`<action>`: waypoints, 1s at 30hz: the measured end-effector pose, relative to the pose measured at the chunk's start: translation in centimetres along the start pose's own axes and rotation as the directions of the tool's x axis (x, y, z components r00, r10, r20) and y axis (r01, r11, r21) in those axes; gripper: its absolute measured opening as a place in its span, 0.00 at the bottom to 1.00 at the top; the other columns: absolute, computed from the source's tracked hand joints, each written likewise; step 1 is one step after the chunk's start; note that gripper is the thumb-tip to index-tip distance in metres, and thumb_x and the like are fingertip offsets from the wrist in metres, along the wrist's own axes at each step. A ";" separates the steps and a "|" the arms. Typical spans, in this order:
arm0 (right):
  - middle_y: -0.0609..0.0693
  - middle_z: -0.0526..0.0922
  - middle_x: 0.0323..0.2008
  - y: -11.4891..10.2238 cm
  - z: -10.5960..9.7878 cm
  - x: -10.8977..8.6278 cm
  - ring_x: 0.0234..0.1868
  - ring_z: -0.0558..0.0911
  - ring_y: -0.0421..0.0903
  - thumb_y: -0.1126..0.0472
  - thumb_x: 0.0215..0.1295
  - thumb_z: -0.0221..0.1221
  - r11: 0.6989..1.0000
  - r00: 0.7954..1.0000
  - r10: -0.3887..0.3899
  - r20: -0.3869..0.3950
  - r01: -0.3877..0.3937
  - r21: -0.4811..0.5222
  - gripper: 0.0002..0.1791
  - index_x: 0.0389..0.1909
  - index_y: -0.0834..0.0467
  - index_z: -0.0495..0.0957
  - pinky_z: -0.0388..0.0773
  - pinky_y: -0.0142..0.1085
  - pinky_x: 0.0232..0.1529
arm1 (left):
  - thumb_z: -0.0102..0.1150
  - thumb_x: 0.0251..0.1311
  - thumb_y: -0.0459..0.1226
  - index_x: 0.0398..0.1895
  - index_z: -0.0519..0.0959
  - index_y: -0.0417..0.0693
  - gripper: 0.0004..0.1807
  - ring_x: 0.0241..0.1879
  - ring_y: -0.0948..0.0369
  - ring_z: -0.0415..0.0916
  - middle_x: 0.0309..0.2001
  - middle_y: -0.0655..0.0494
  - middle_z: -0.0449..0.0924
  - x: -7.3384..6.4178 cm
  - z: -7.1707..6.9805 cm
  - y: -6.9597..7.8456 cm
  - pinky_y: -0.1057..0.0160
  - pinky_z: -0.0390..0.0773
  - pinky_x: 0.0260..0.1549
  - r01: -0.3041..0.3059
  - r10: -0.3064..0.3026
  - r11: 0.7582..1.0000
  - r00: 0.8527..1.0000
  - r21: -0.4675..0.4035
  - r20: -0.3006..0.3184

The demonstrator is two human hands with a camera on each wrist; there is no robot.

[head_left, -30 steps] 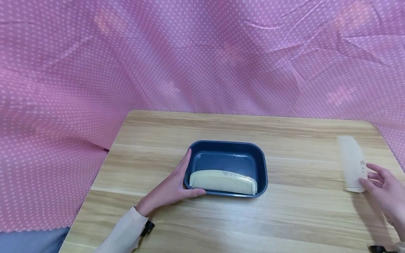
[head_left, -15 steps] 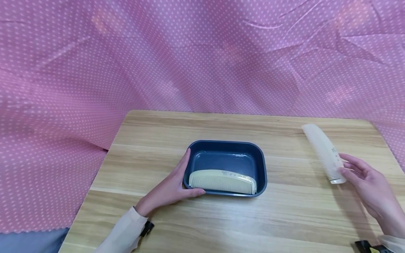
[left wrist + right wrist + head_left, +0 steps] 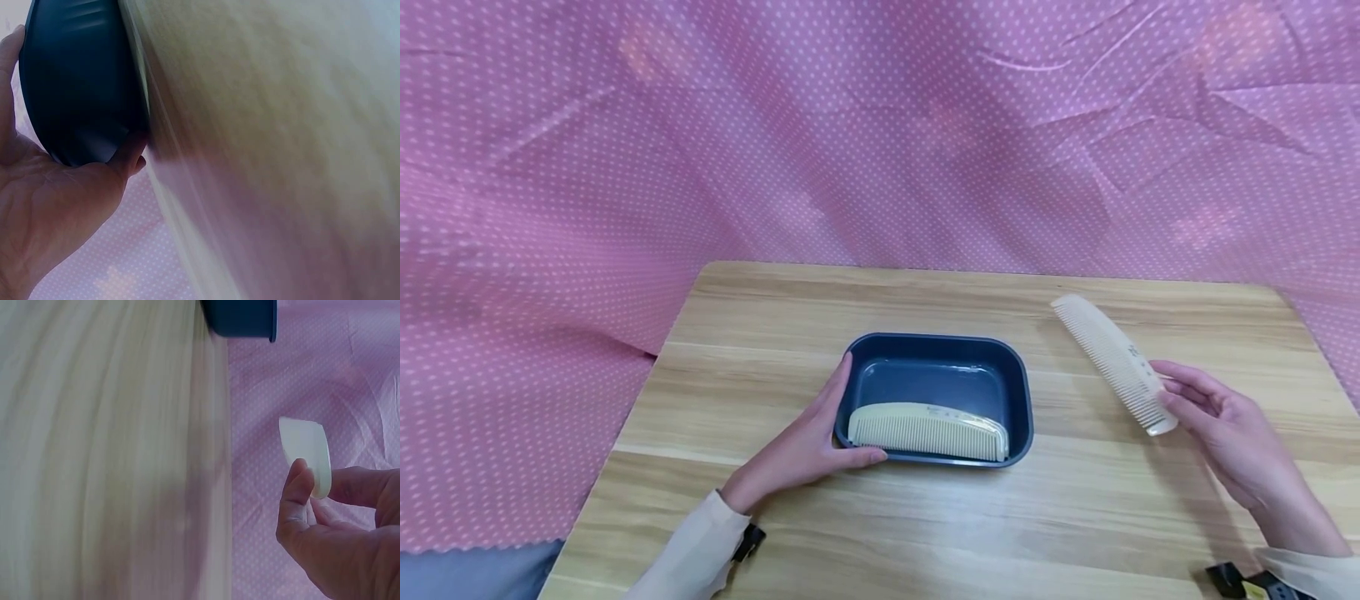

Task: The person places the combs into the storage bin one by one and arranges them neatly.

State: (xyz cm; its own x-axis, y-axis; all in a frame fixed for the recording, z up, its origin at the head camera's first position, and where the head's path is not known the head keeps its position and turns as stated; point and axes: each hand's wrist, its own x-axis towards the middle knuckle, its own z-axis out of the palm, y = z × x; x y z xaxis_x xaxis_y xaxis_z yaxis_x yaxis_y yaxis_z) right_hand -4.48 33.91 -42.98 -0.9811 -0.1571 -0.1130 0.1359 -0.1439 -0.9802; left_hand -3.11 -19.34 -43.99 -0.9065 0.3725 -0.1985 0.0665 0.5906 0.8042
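Observation:
In the head view, a dark blue rectangular dish (image 3: pixel 917 379) stands mid-table. A cream comb (image 3: pixel 925 429) lies along its near side, teeth facing the front. My left hand (image 3: pixel 801 446) grips the dish's left end, thumb at the front wall; the left wrist view shows palm and fingers around the dish wall (image 3: pixel 81 75). To the right, my right hand (image 3: pixel 1240 442) pinches a second, whitish comb (image 3: pixel 1108 350) by its near end, thumb against fingers. This comb slants away to the far left, held above the table with its shadow below; the right wrist view shows its end (image 3: pixel 303 447).
The wood-grain table (image 3: pixel 1000 533) has rounded far corners. Pink dotted cloth (image 3: pixel 880 133) hangs behind it and down its left side. Bare tabletop lies between the dish and the right hand. Black straps (image 3: pixel 748 543) sit at the wrists.
My right hand has carried the whitish comb leftward toward the dish, and the comb's far end has swung left. My left hand, the dish and the comb inside it have stayed put.

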 end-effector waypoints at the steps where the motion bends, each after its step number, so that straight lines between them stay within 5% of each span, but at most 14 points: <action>1: 0.46 0.85 0.53 0.0 0.3 0.0 0.51 0.84 0.36 0.77 0.82 0.54 1.000 1.000 0.000 0.008 0.000 0.008 0.25 0.71 0.56 0.82 0.83 0.26 0.50 | 0.78 0.59 0.65 0.89 0.25 0.72 0.75 0.86 0.59 0.36 0.88 0.67 0.27 0.0 0.0 0.0 0.40 0.53 0.79 0.000 0.000 1.000 1.000 -0.001 0.002; 11: 0.44 0.89 0.53 -1.4 3.0 0.2 0.51 0.87 0.36 0.71 0.81 0.60 0.977 1.000 0.014 0.010 -0.011 -0.212 0.21 0.70 0.56 0.83 0.82 0.26 0.50 | 0.78 0.60 0.64 0.89 0.25 0.71 0.75 0.86 0.59 0.36 0.88 0.67 0.27 0.2 0.0 -0.1 0.41 0.53 0.79 -0.019 0.019 1.000 1.000 -0.006 0.002; 30: 0.47 0.90 0.48 -1.6 8.6 1.1 0.46 0.89 0.41 0.65 0.81 0.64 0.906 0.999 0.012 0.051 0.011 -0.424 0.18 0.66 0.62 0.82 0.86 0.33 0.44 | 0.78 0.60 0.63 0.89 0.26 0.70 0.75 0.86 0.58 0.36 0.88 0.66 0.28 0.1 0.1 -0.1 0.40 0.53 0.79 -0.016 0.016 1.000 1.000 -0.007 -0.003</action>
State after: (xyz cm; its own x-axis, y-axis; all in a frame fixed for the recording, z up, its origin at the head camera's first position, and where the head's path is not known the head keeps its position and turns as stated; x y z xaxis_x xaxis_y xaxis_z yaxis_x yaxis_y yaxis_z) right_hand -4.55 25.55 -40.18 -0.9711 -0.2085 -0.1162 0.0540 0.2824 -0.9578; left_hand -3.19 -19.29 -44.13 -0.9064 0.3803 -0.1838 0.0785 0.5792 0.8114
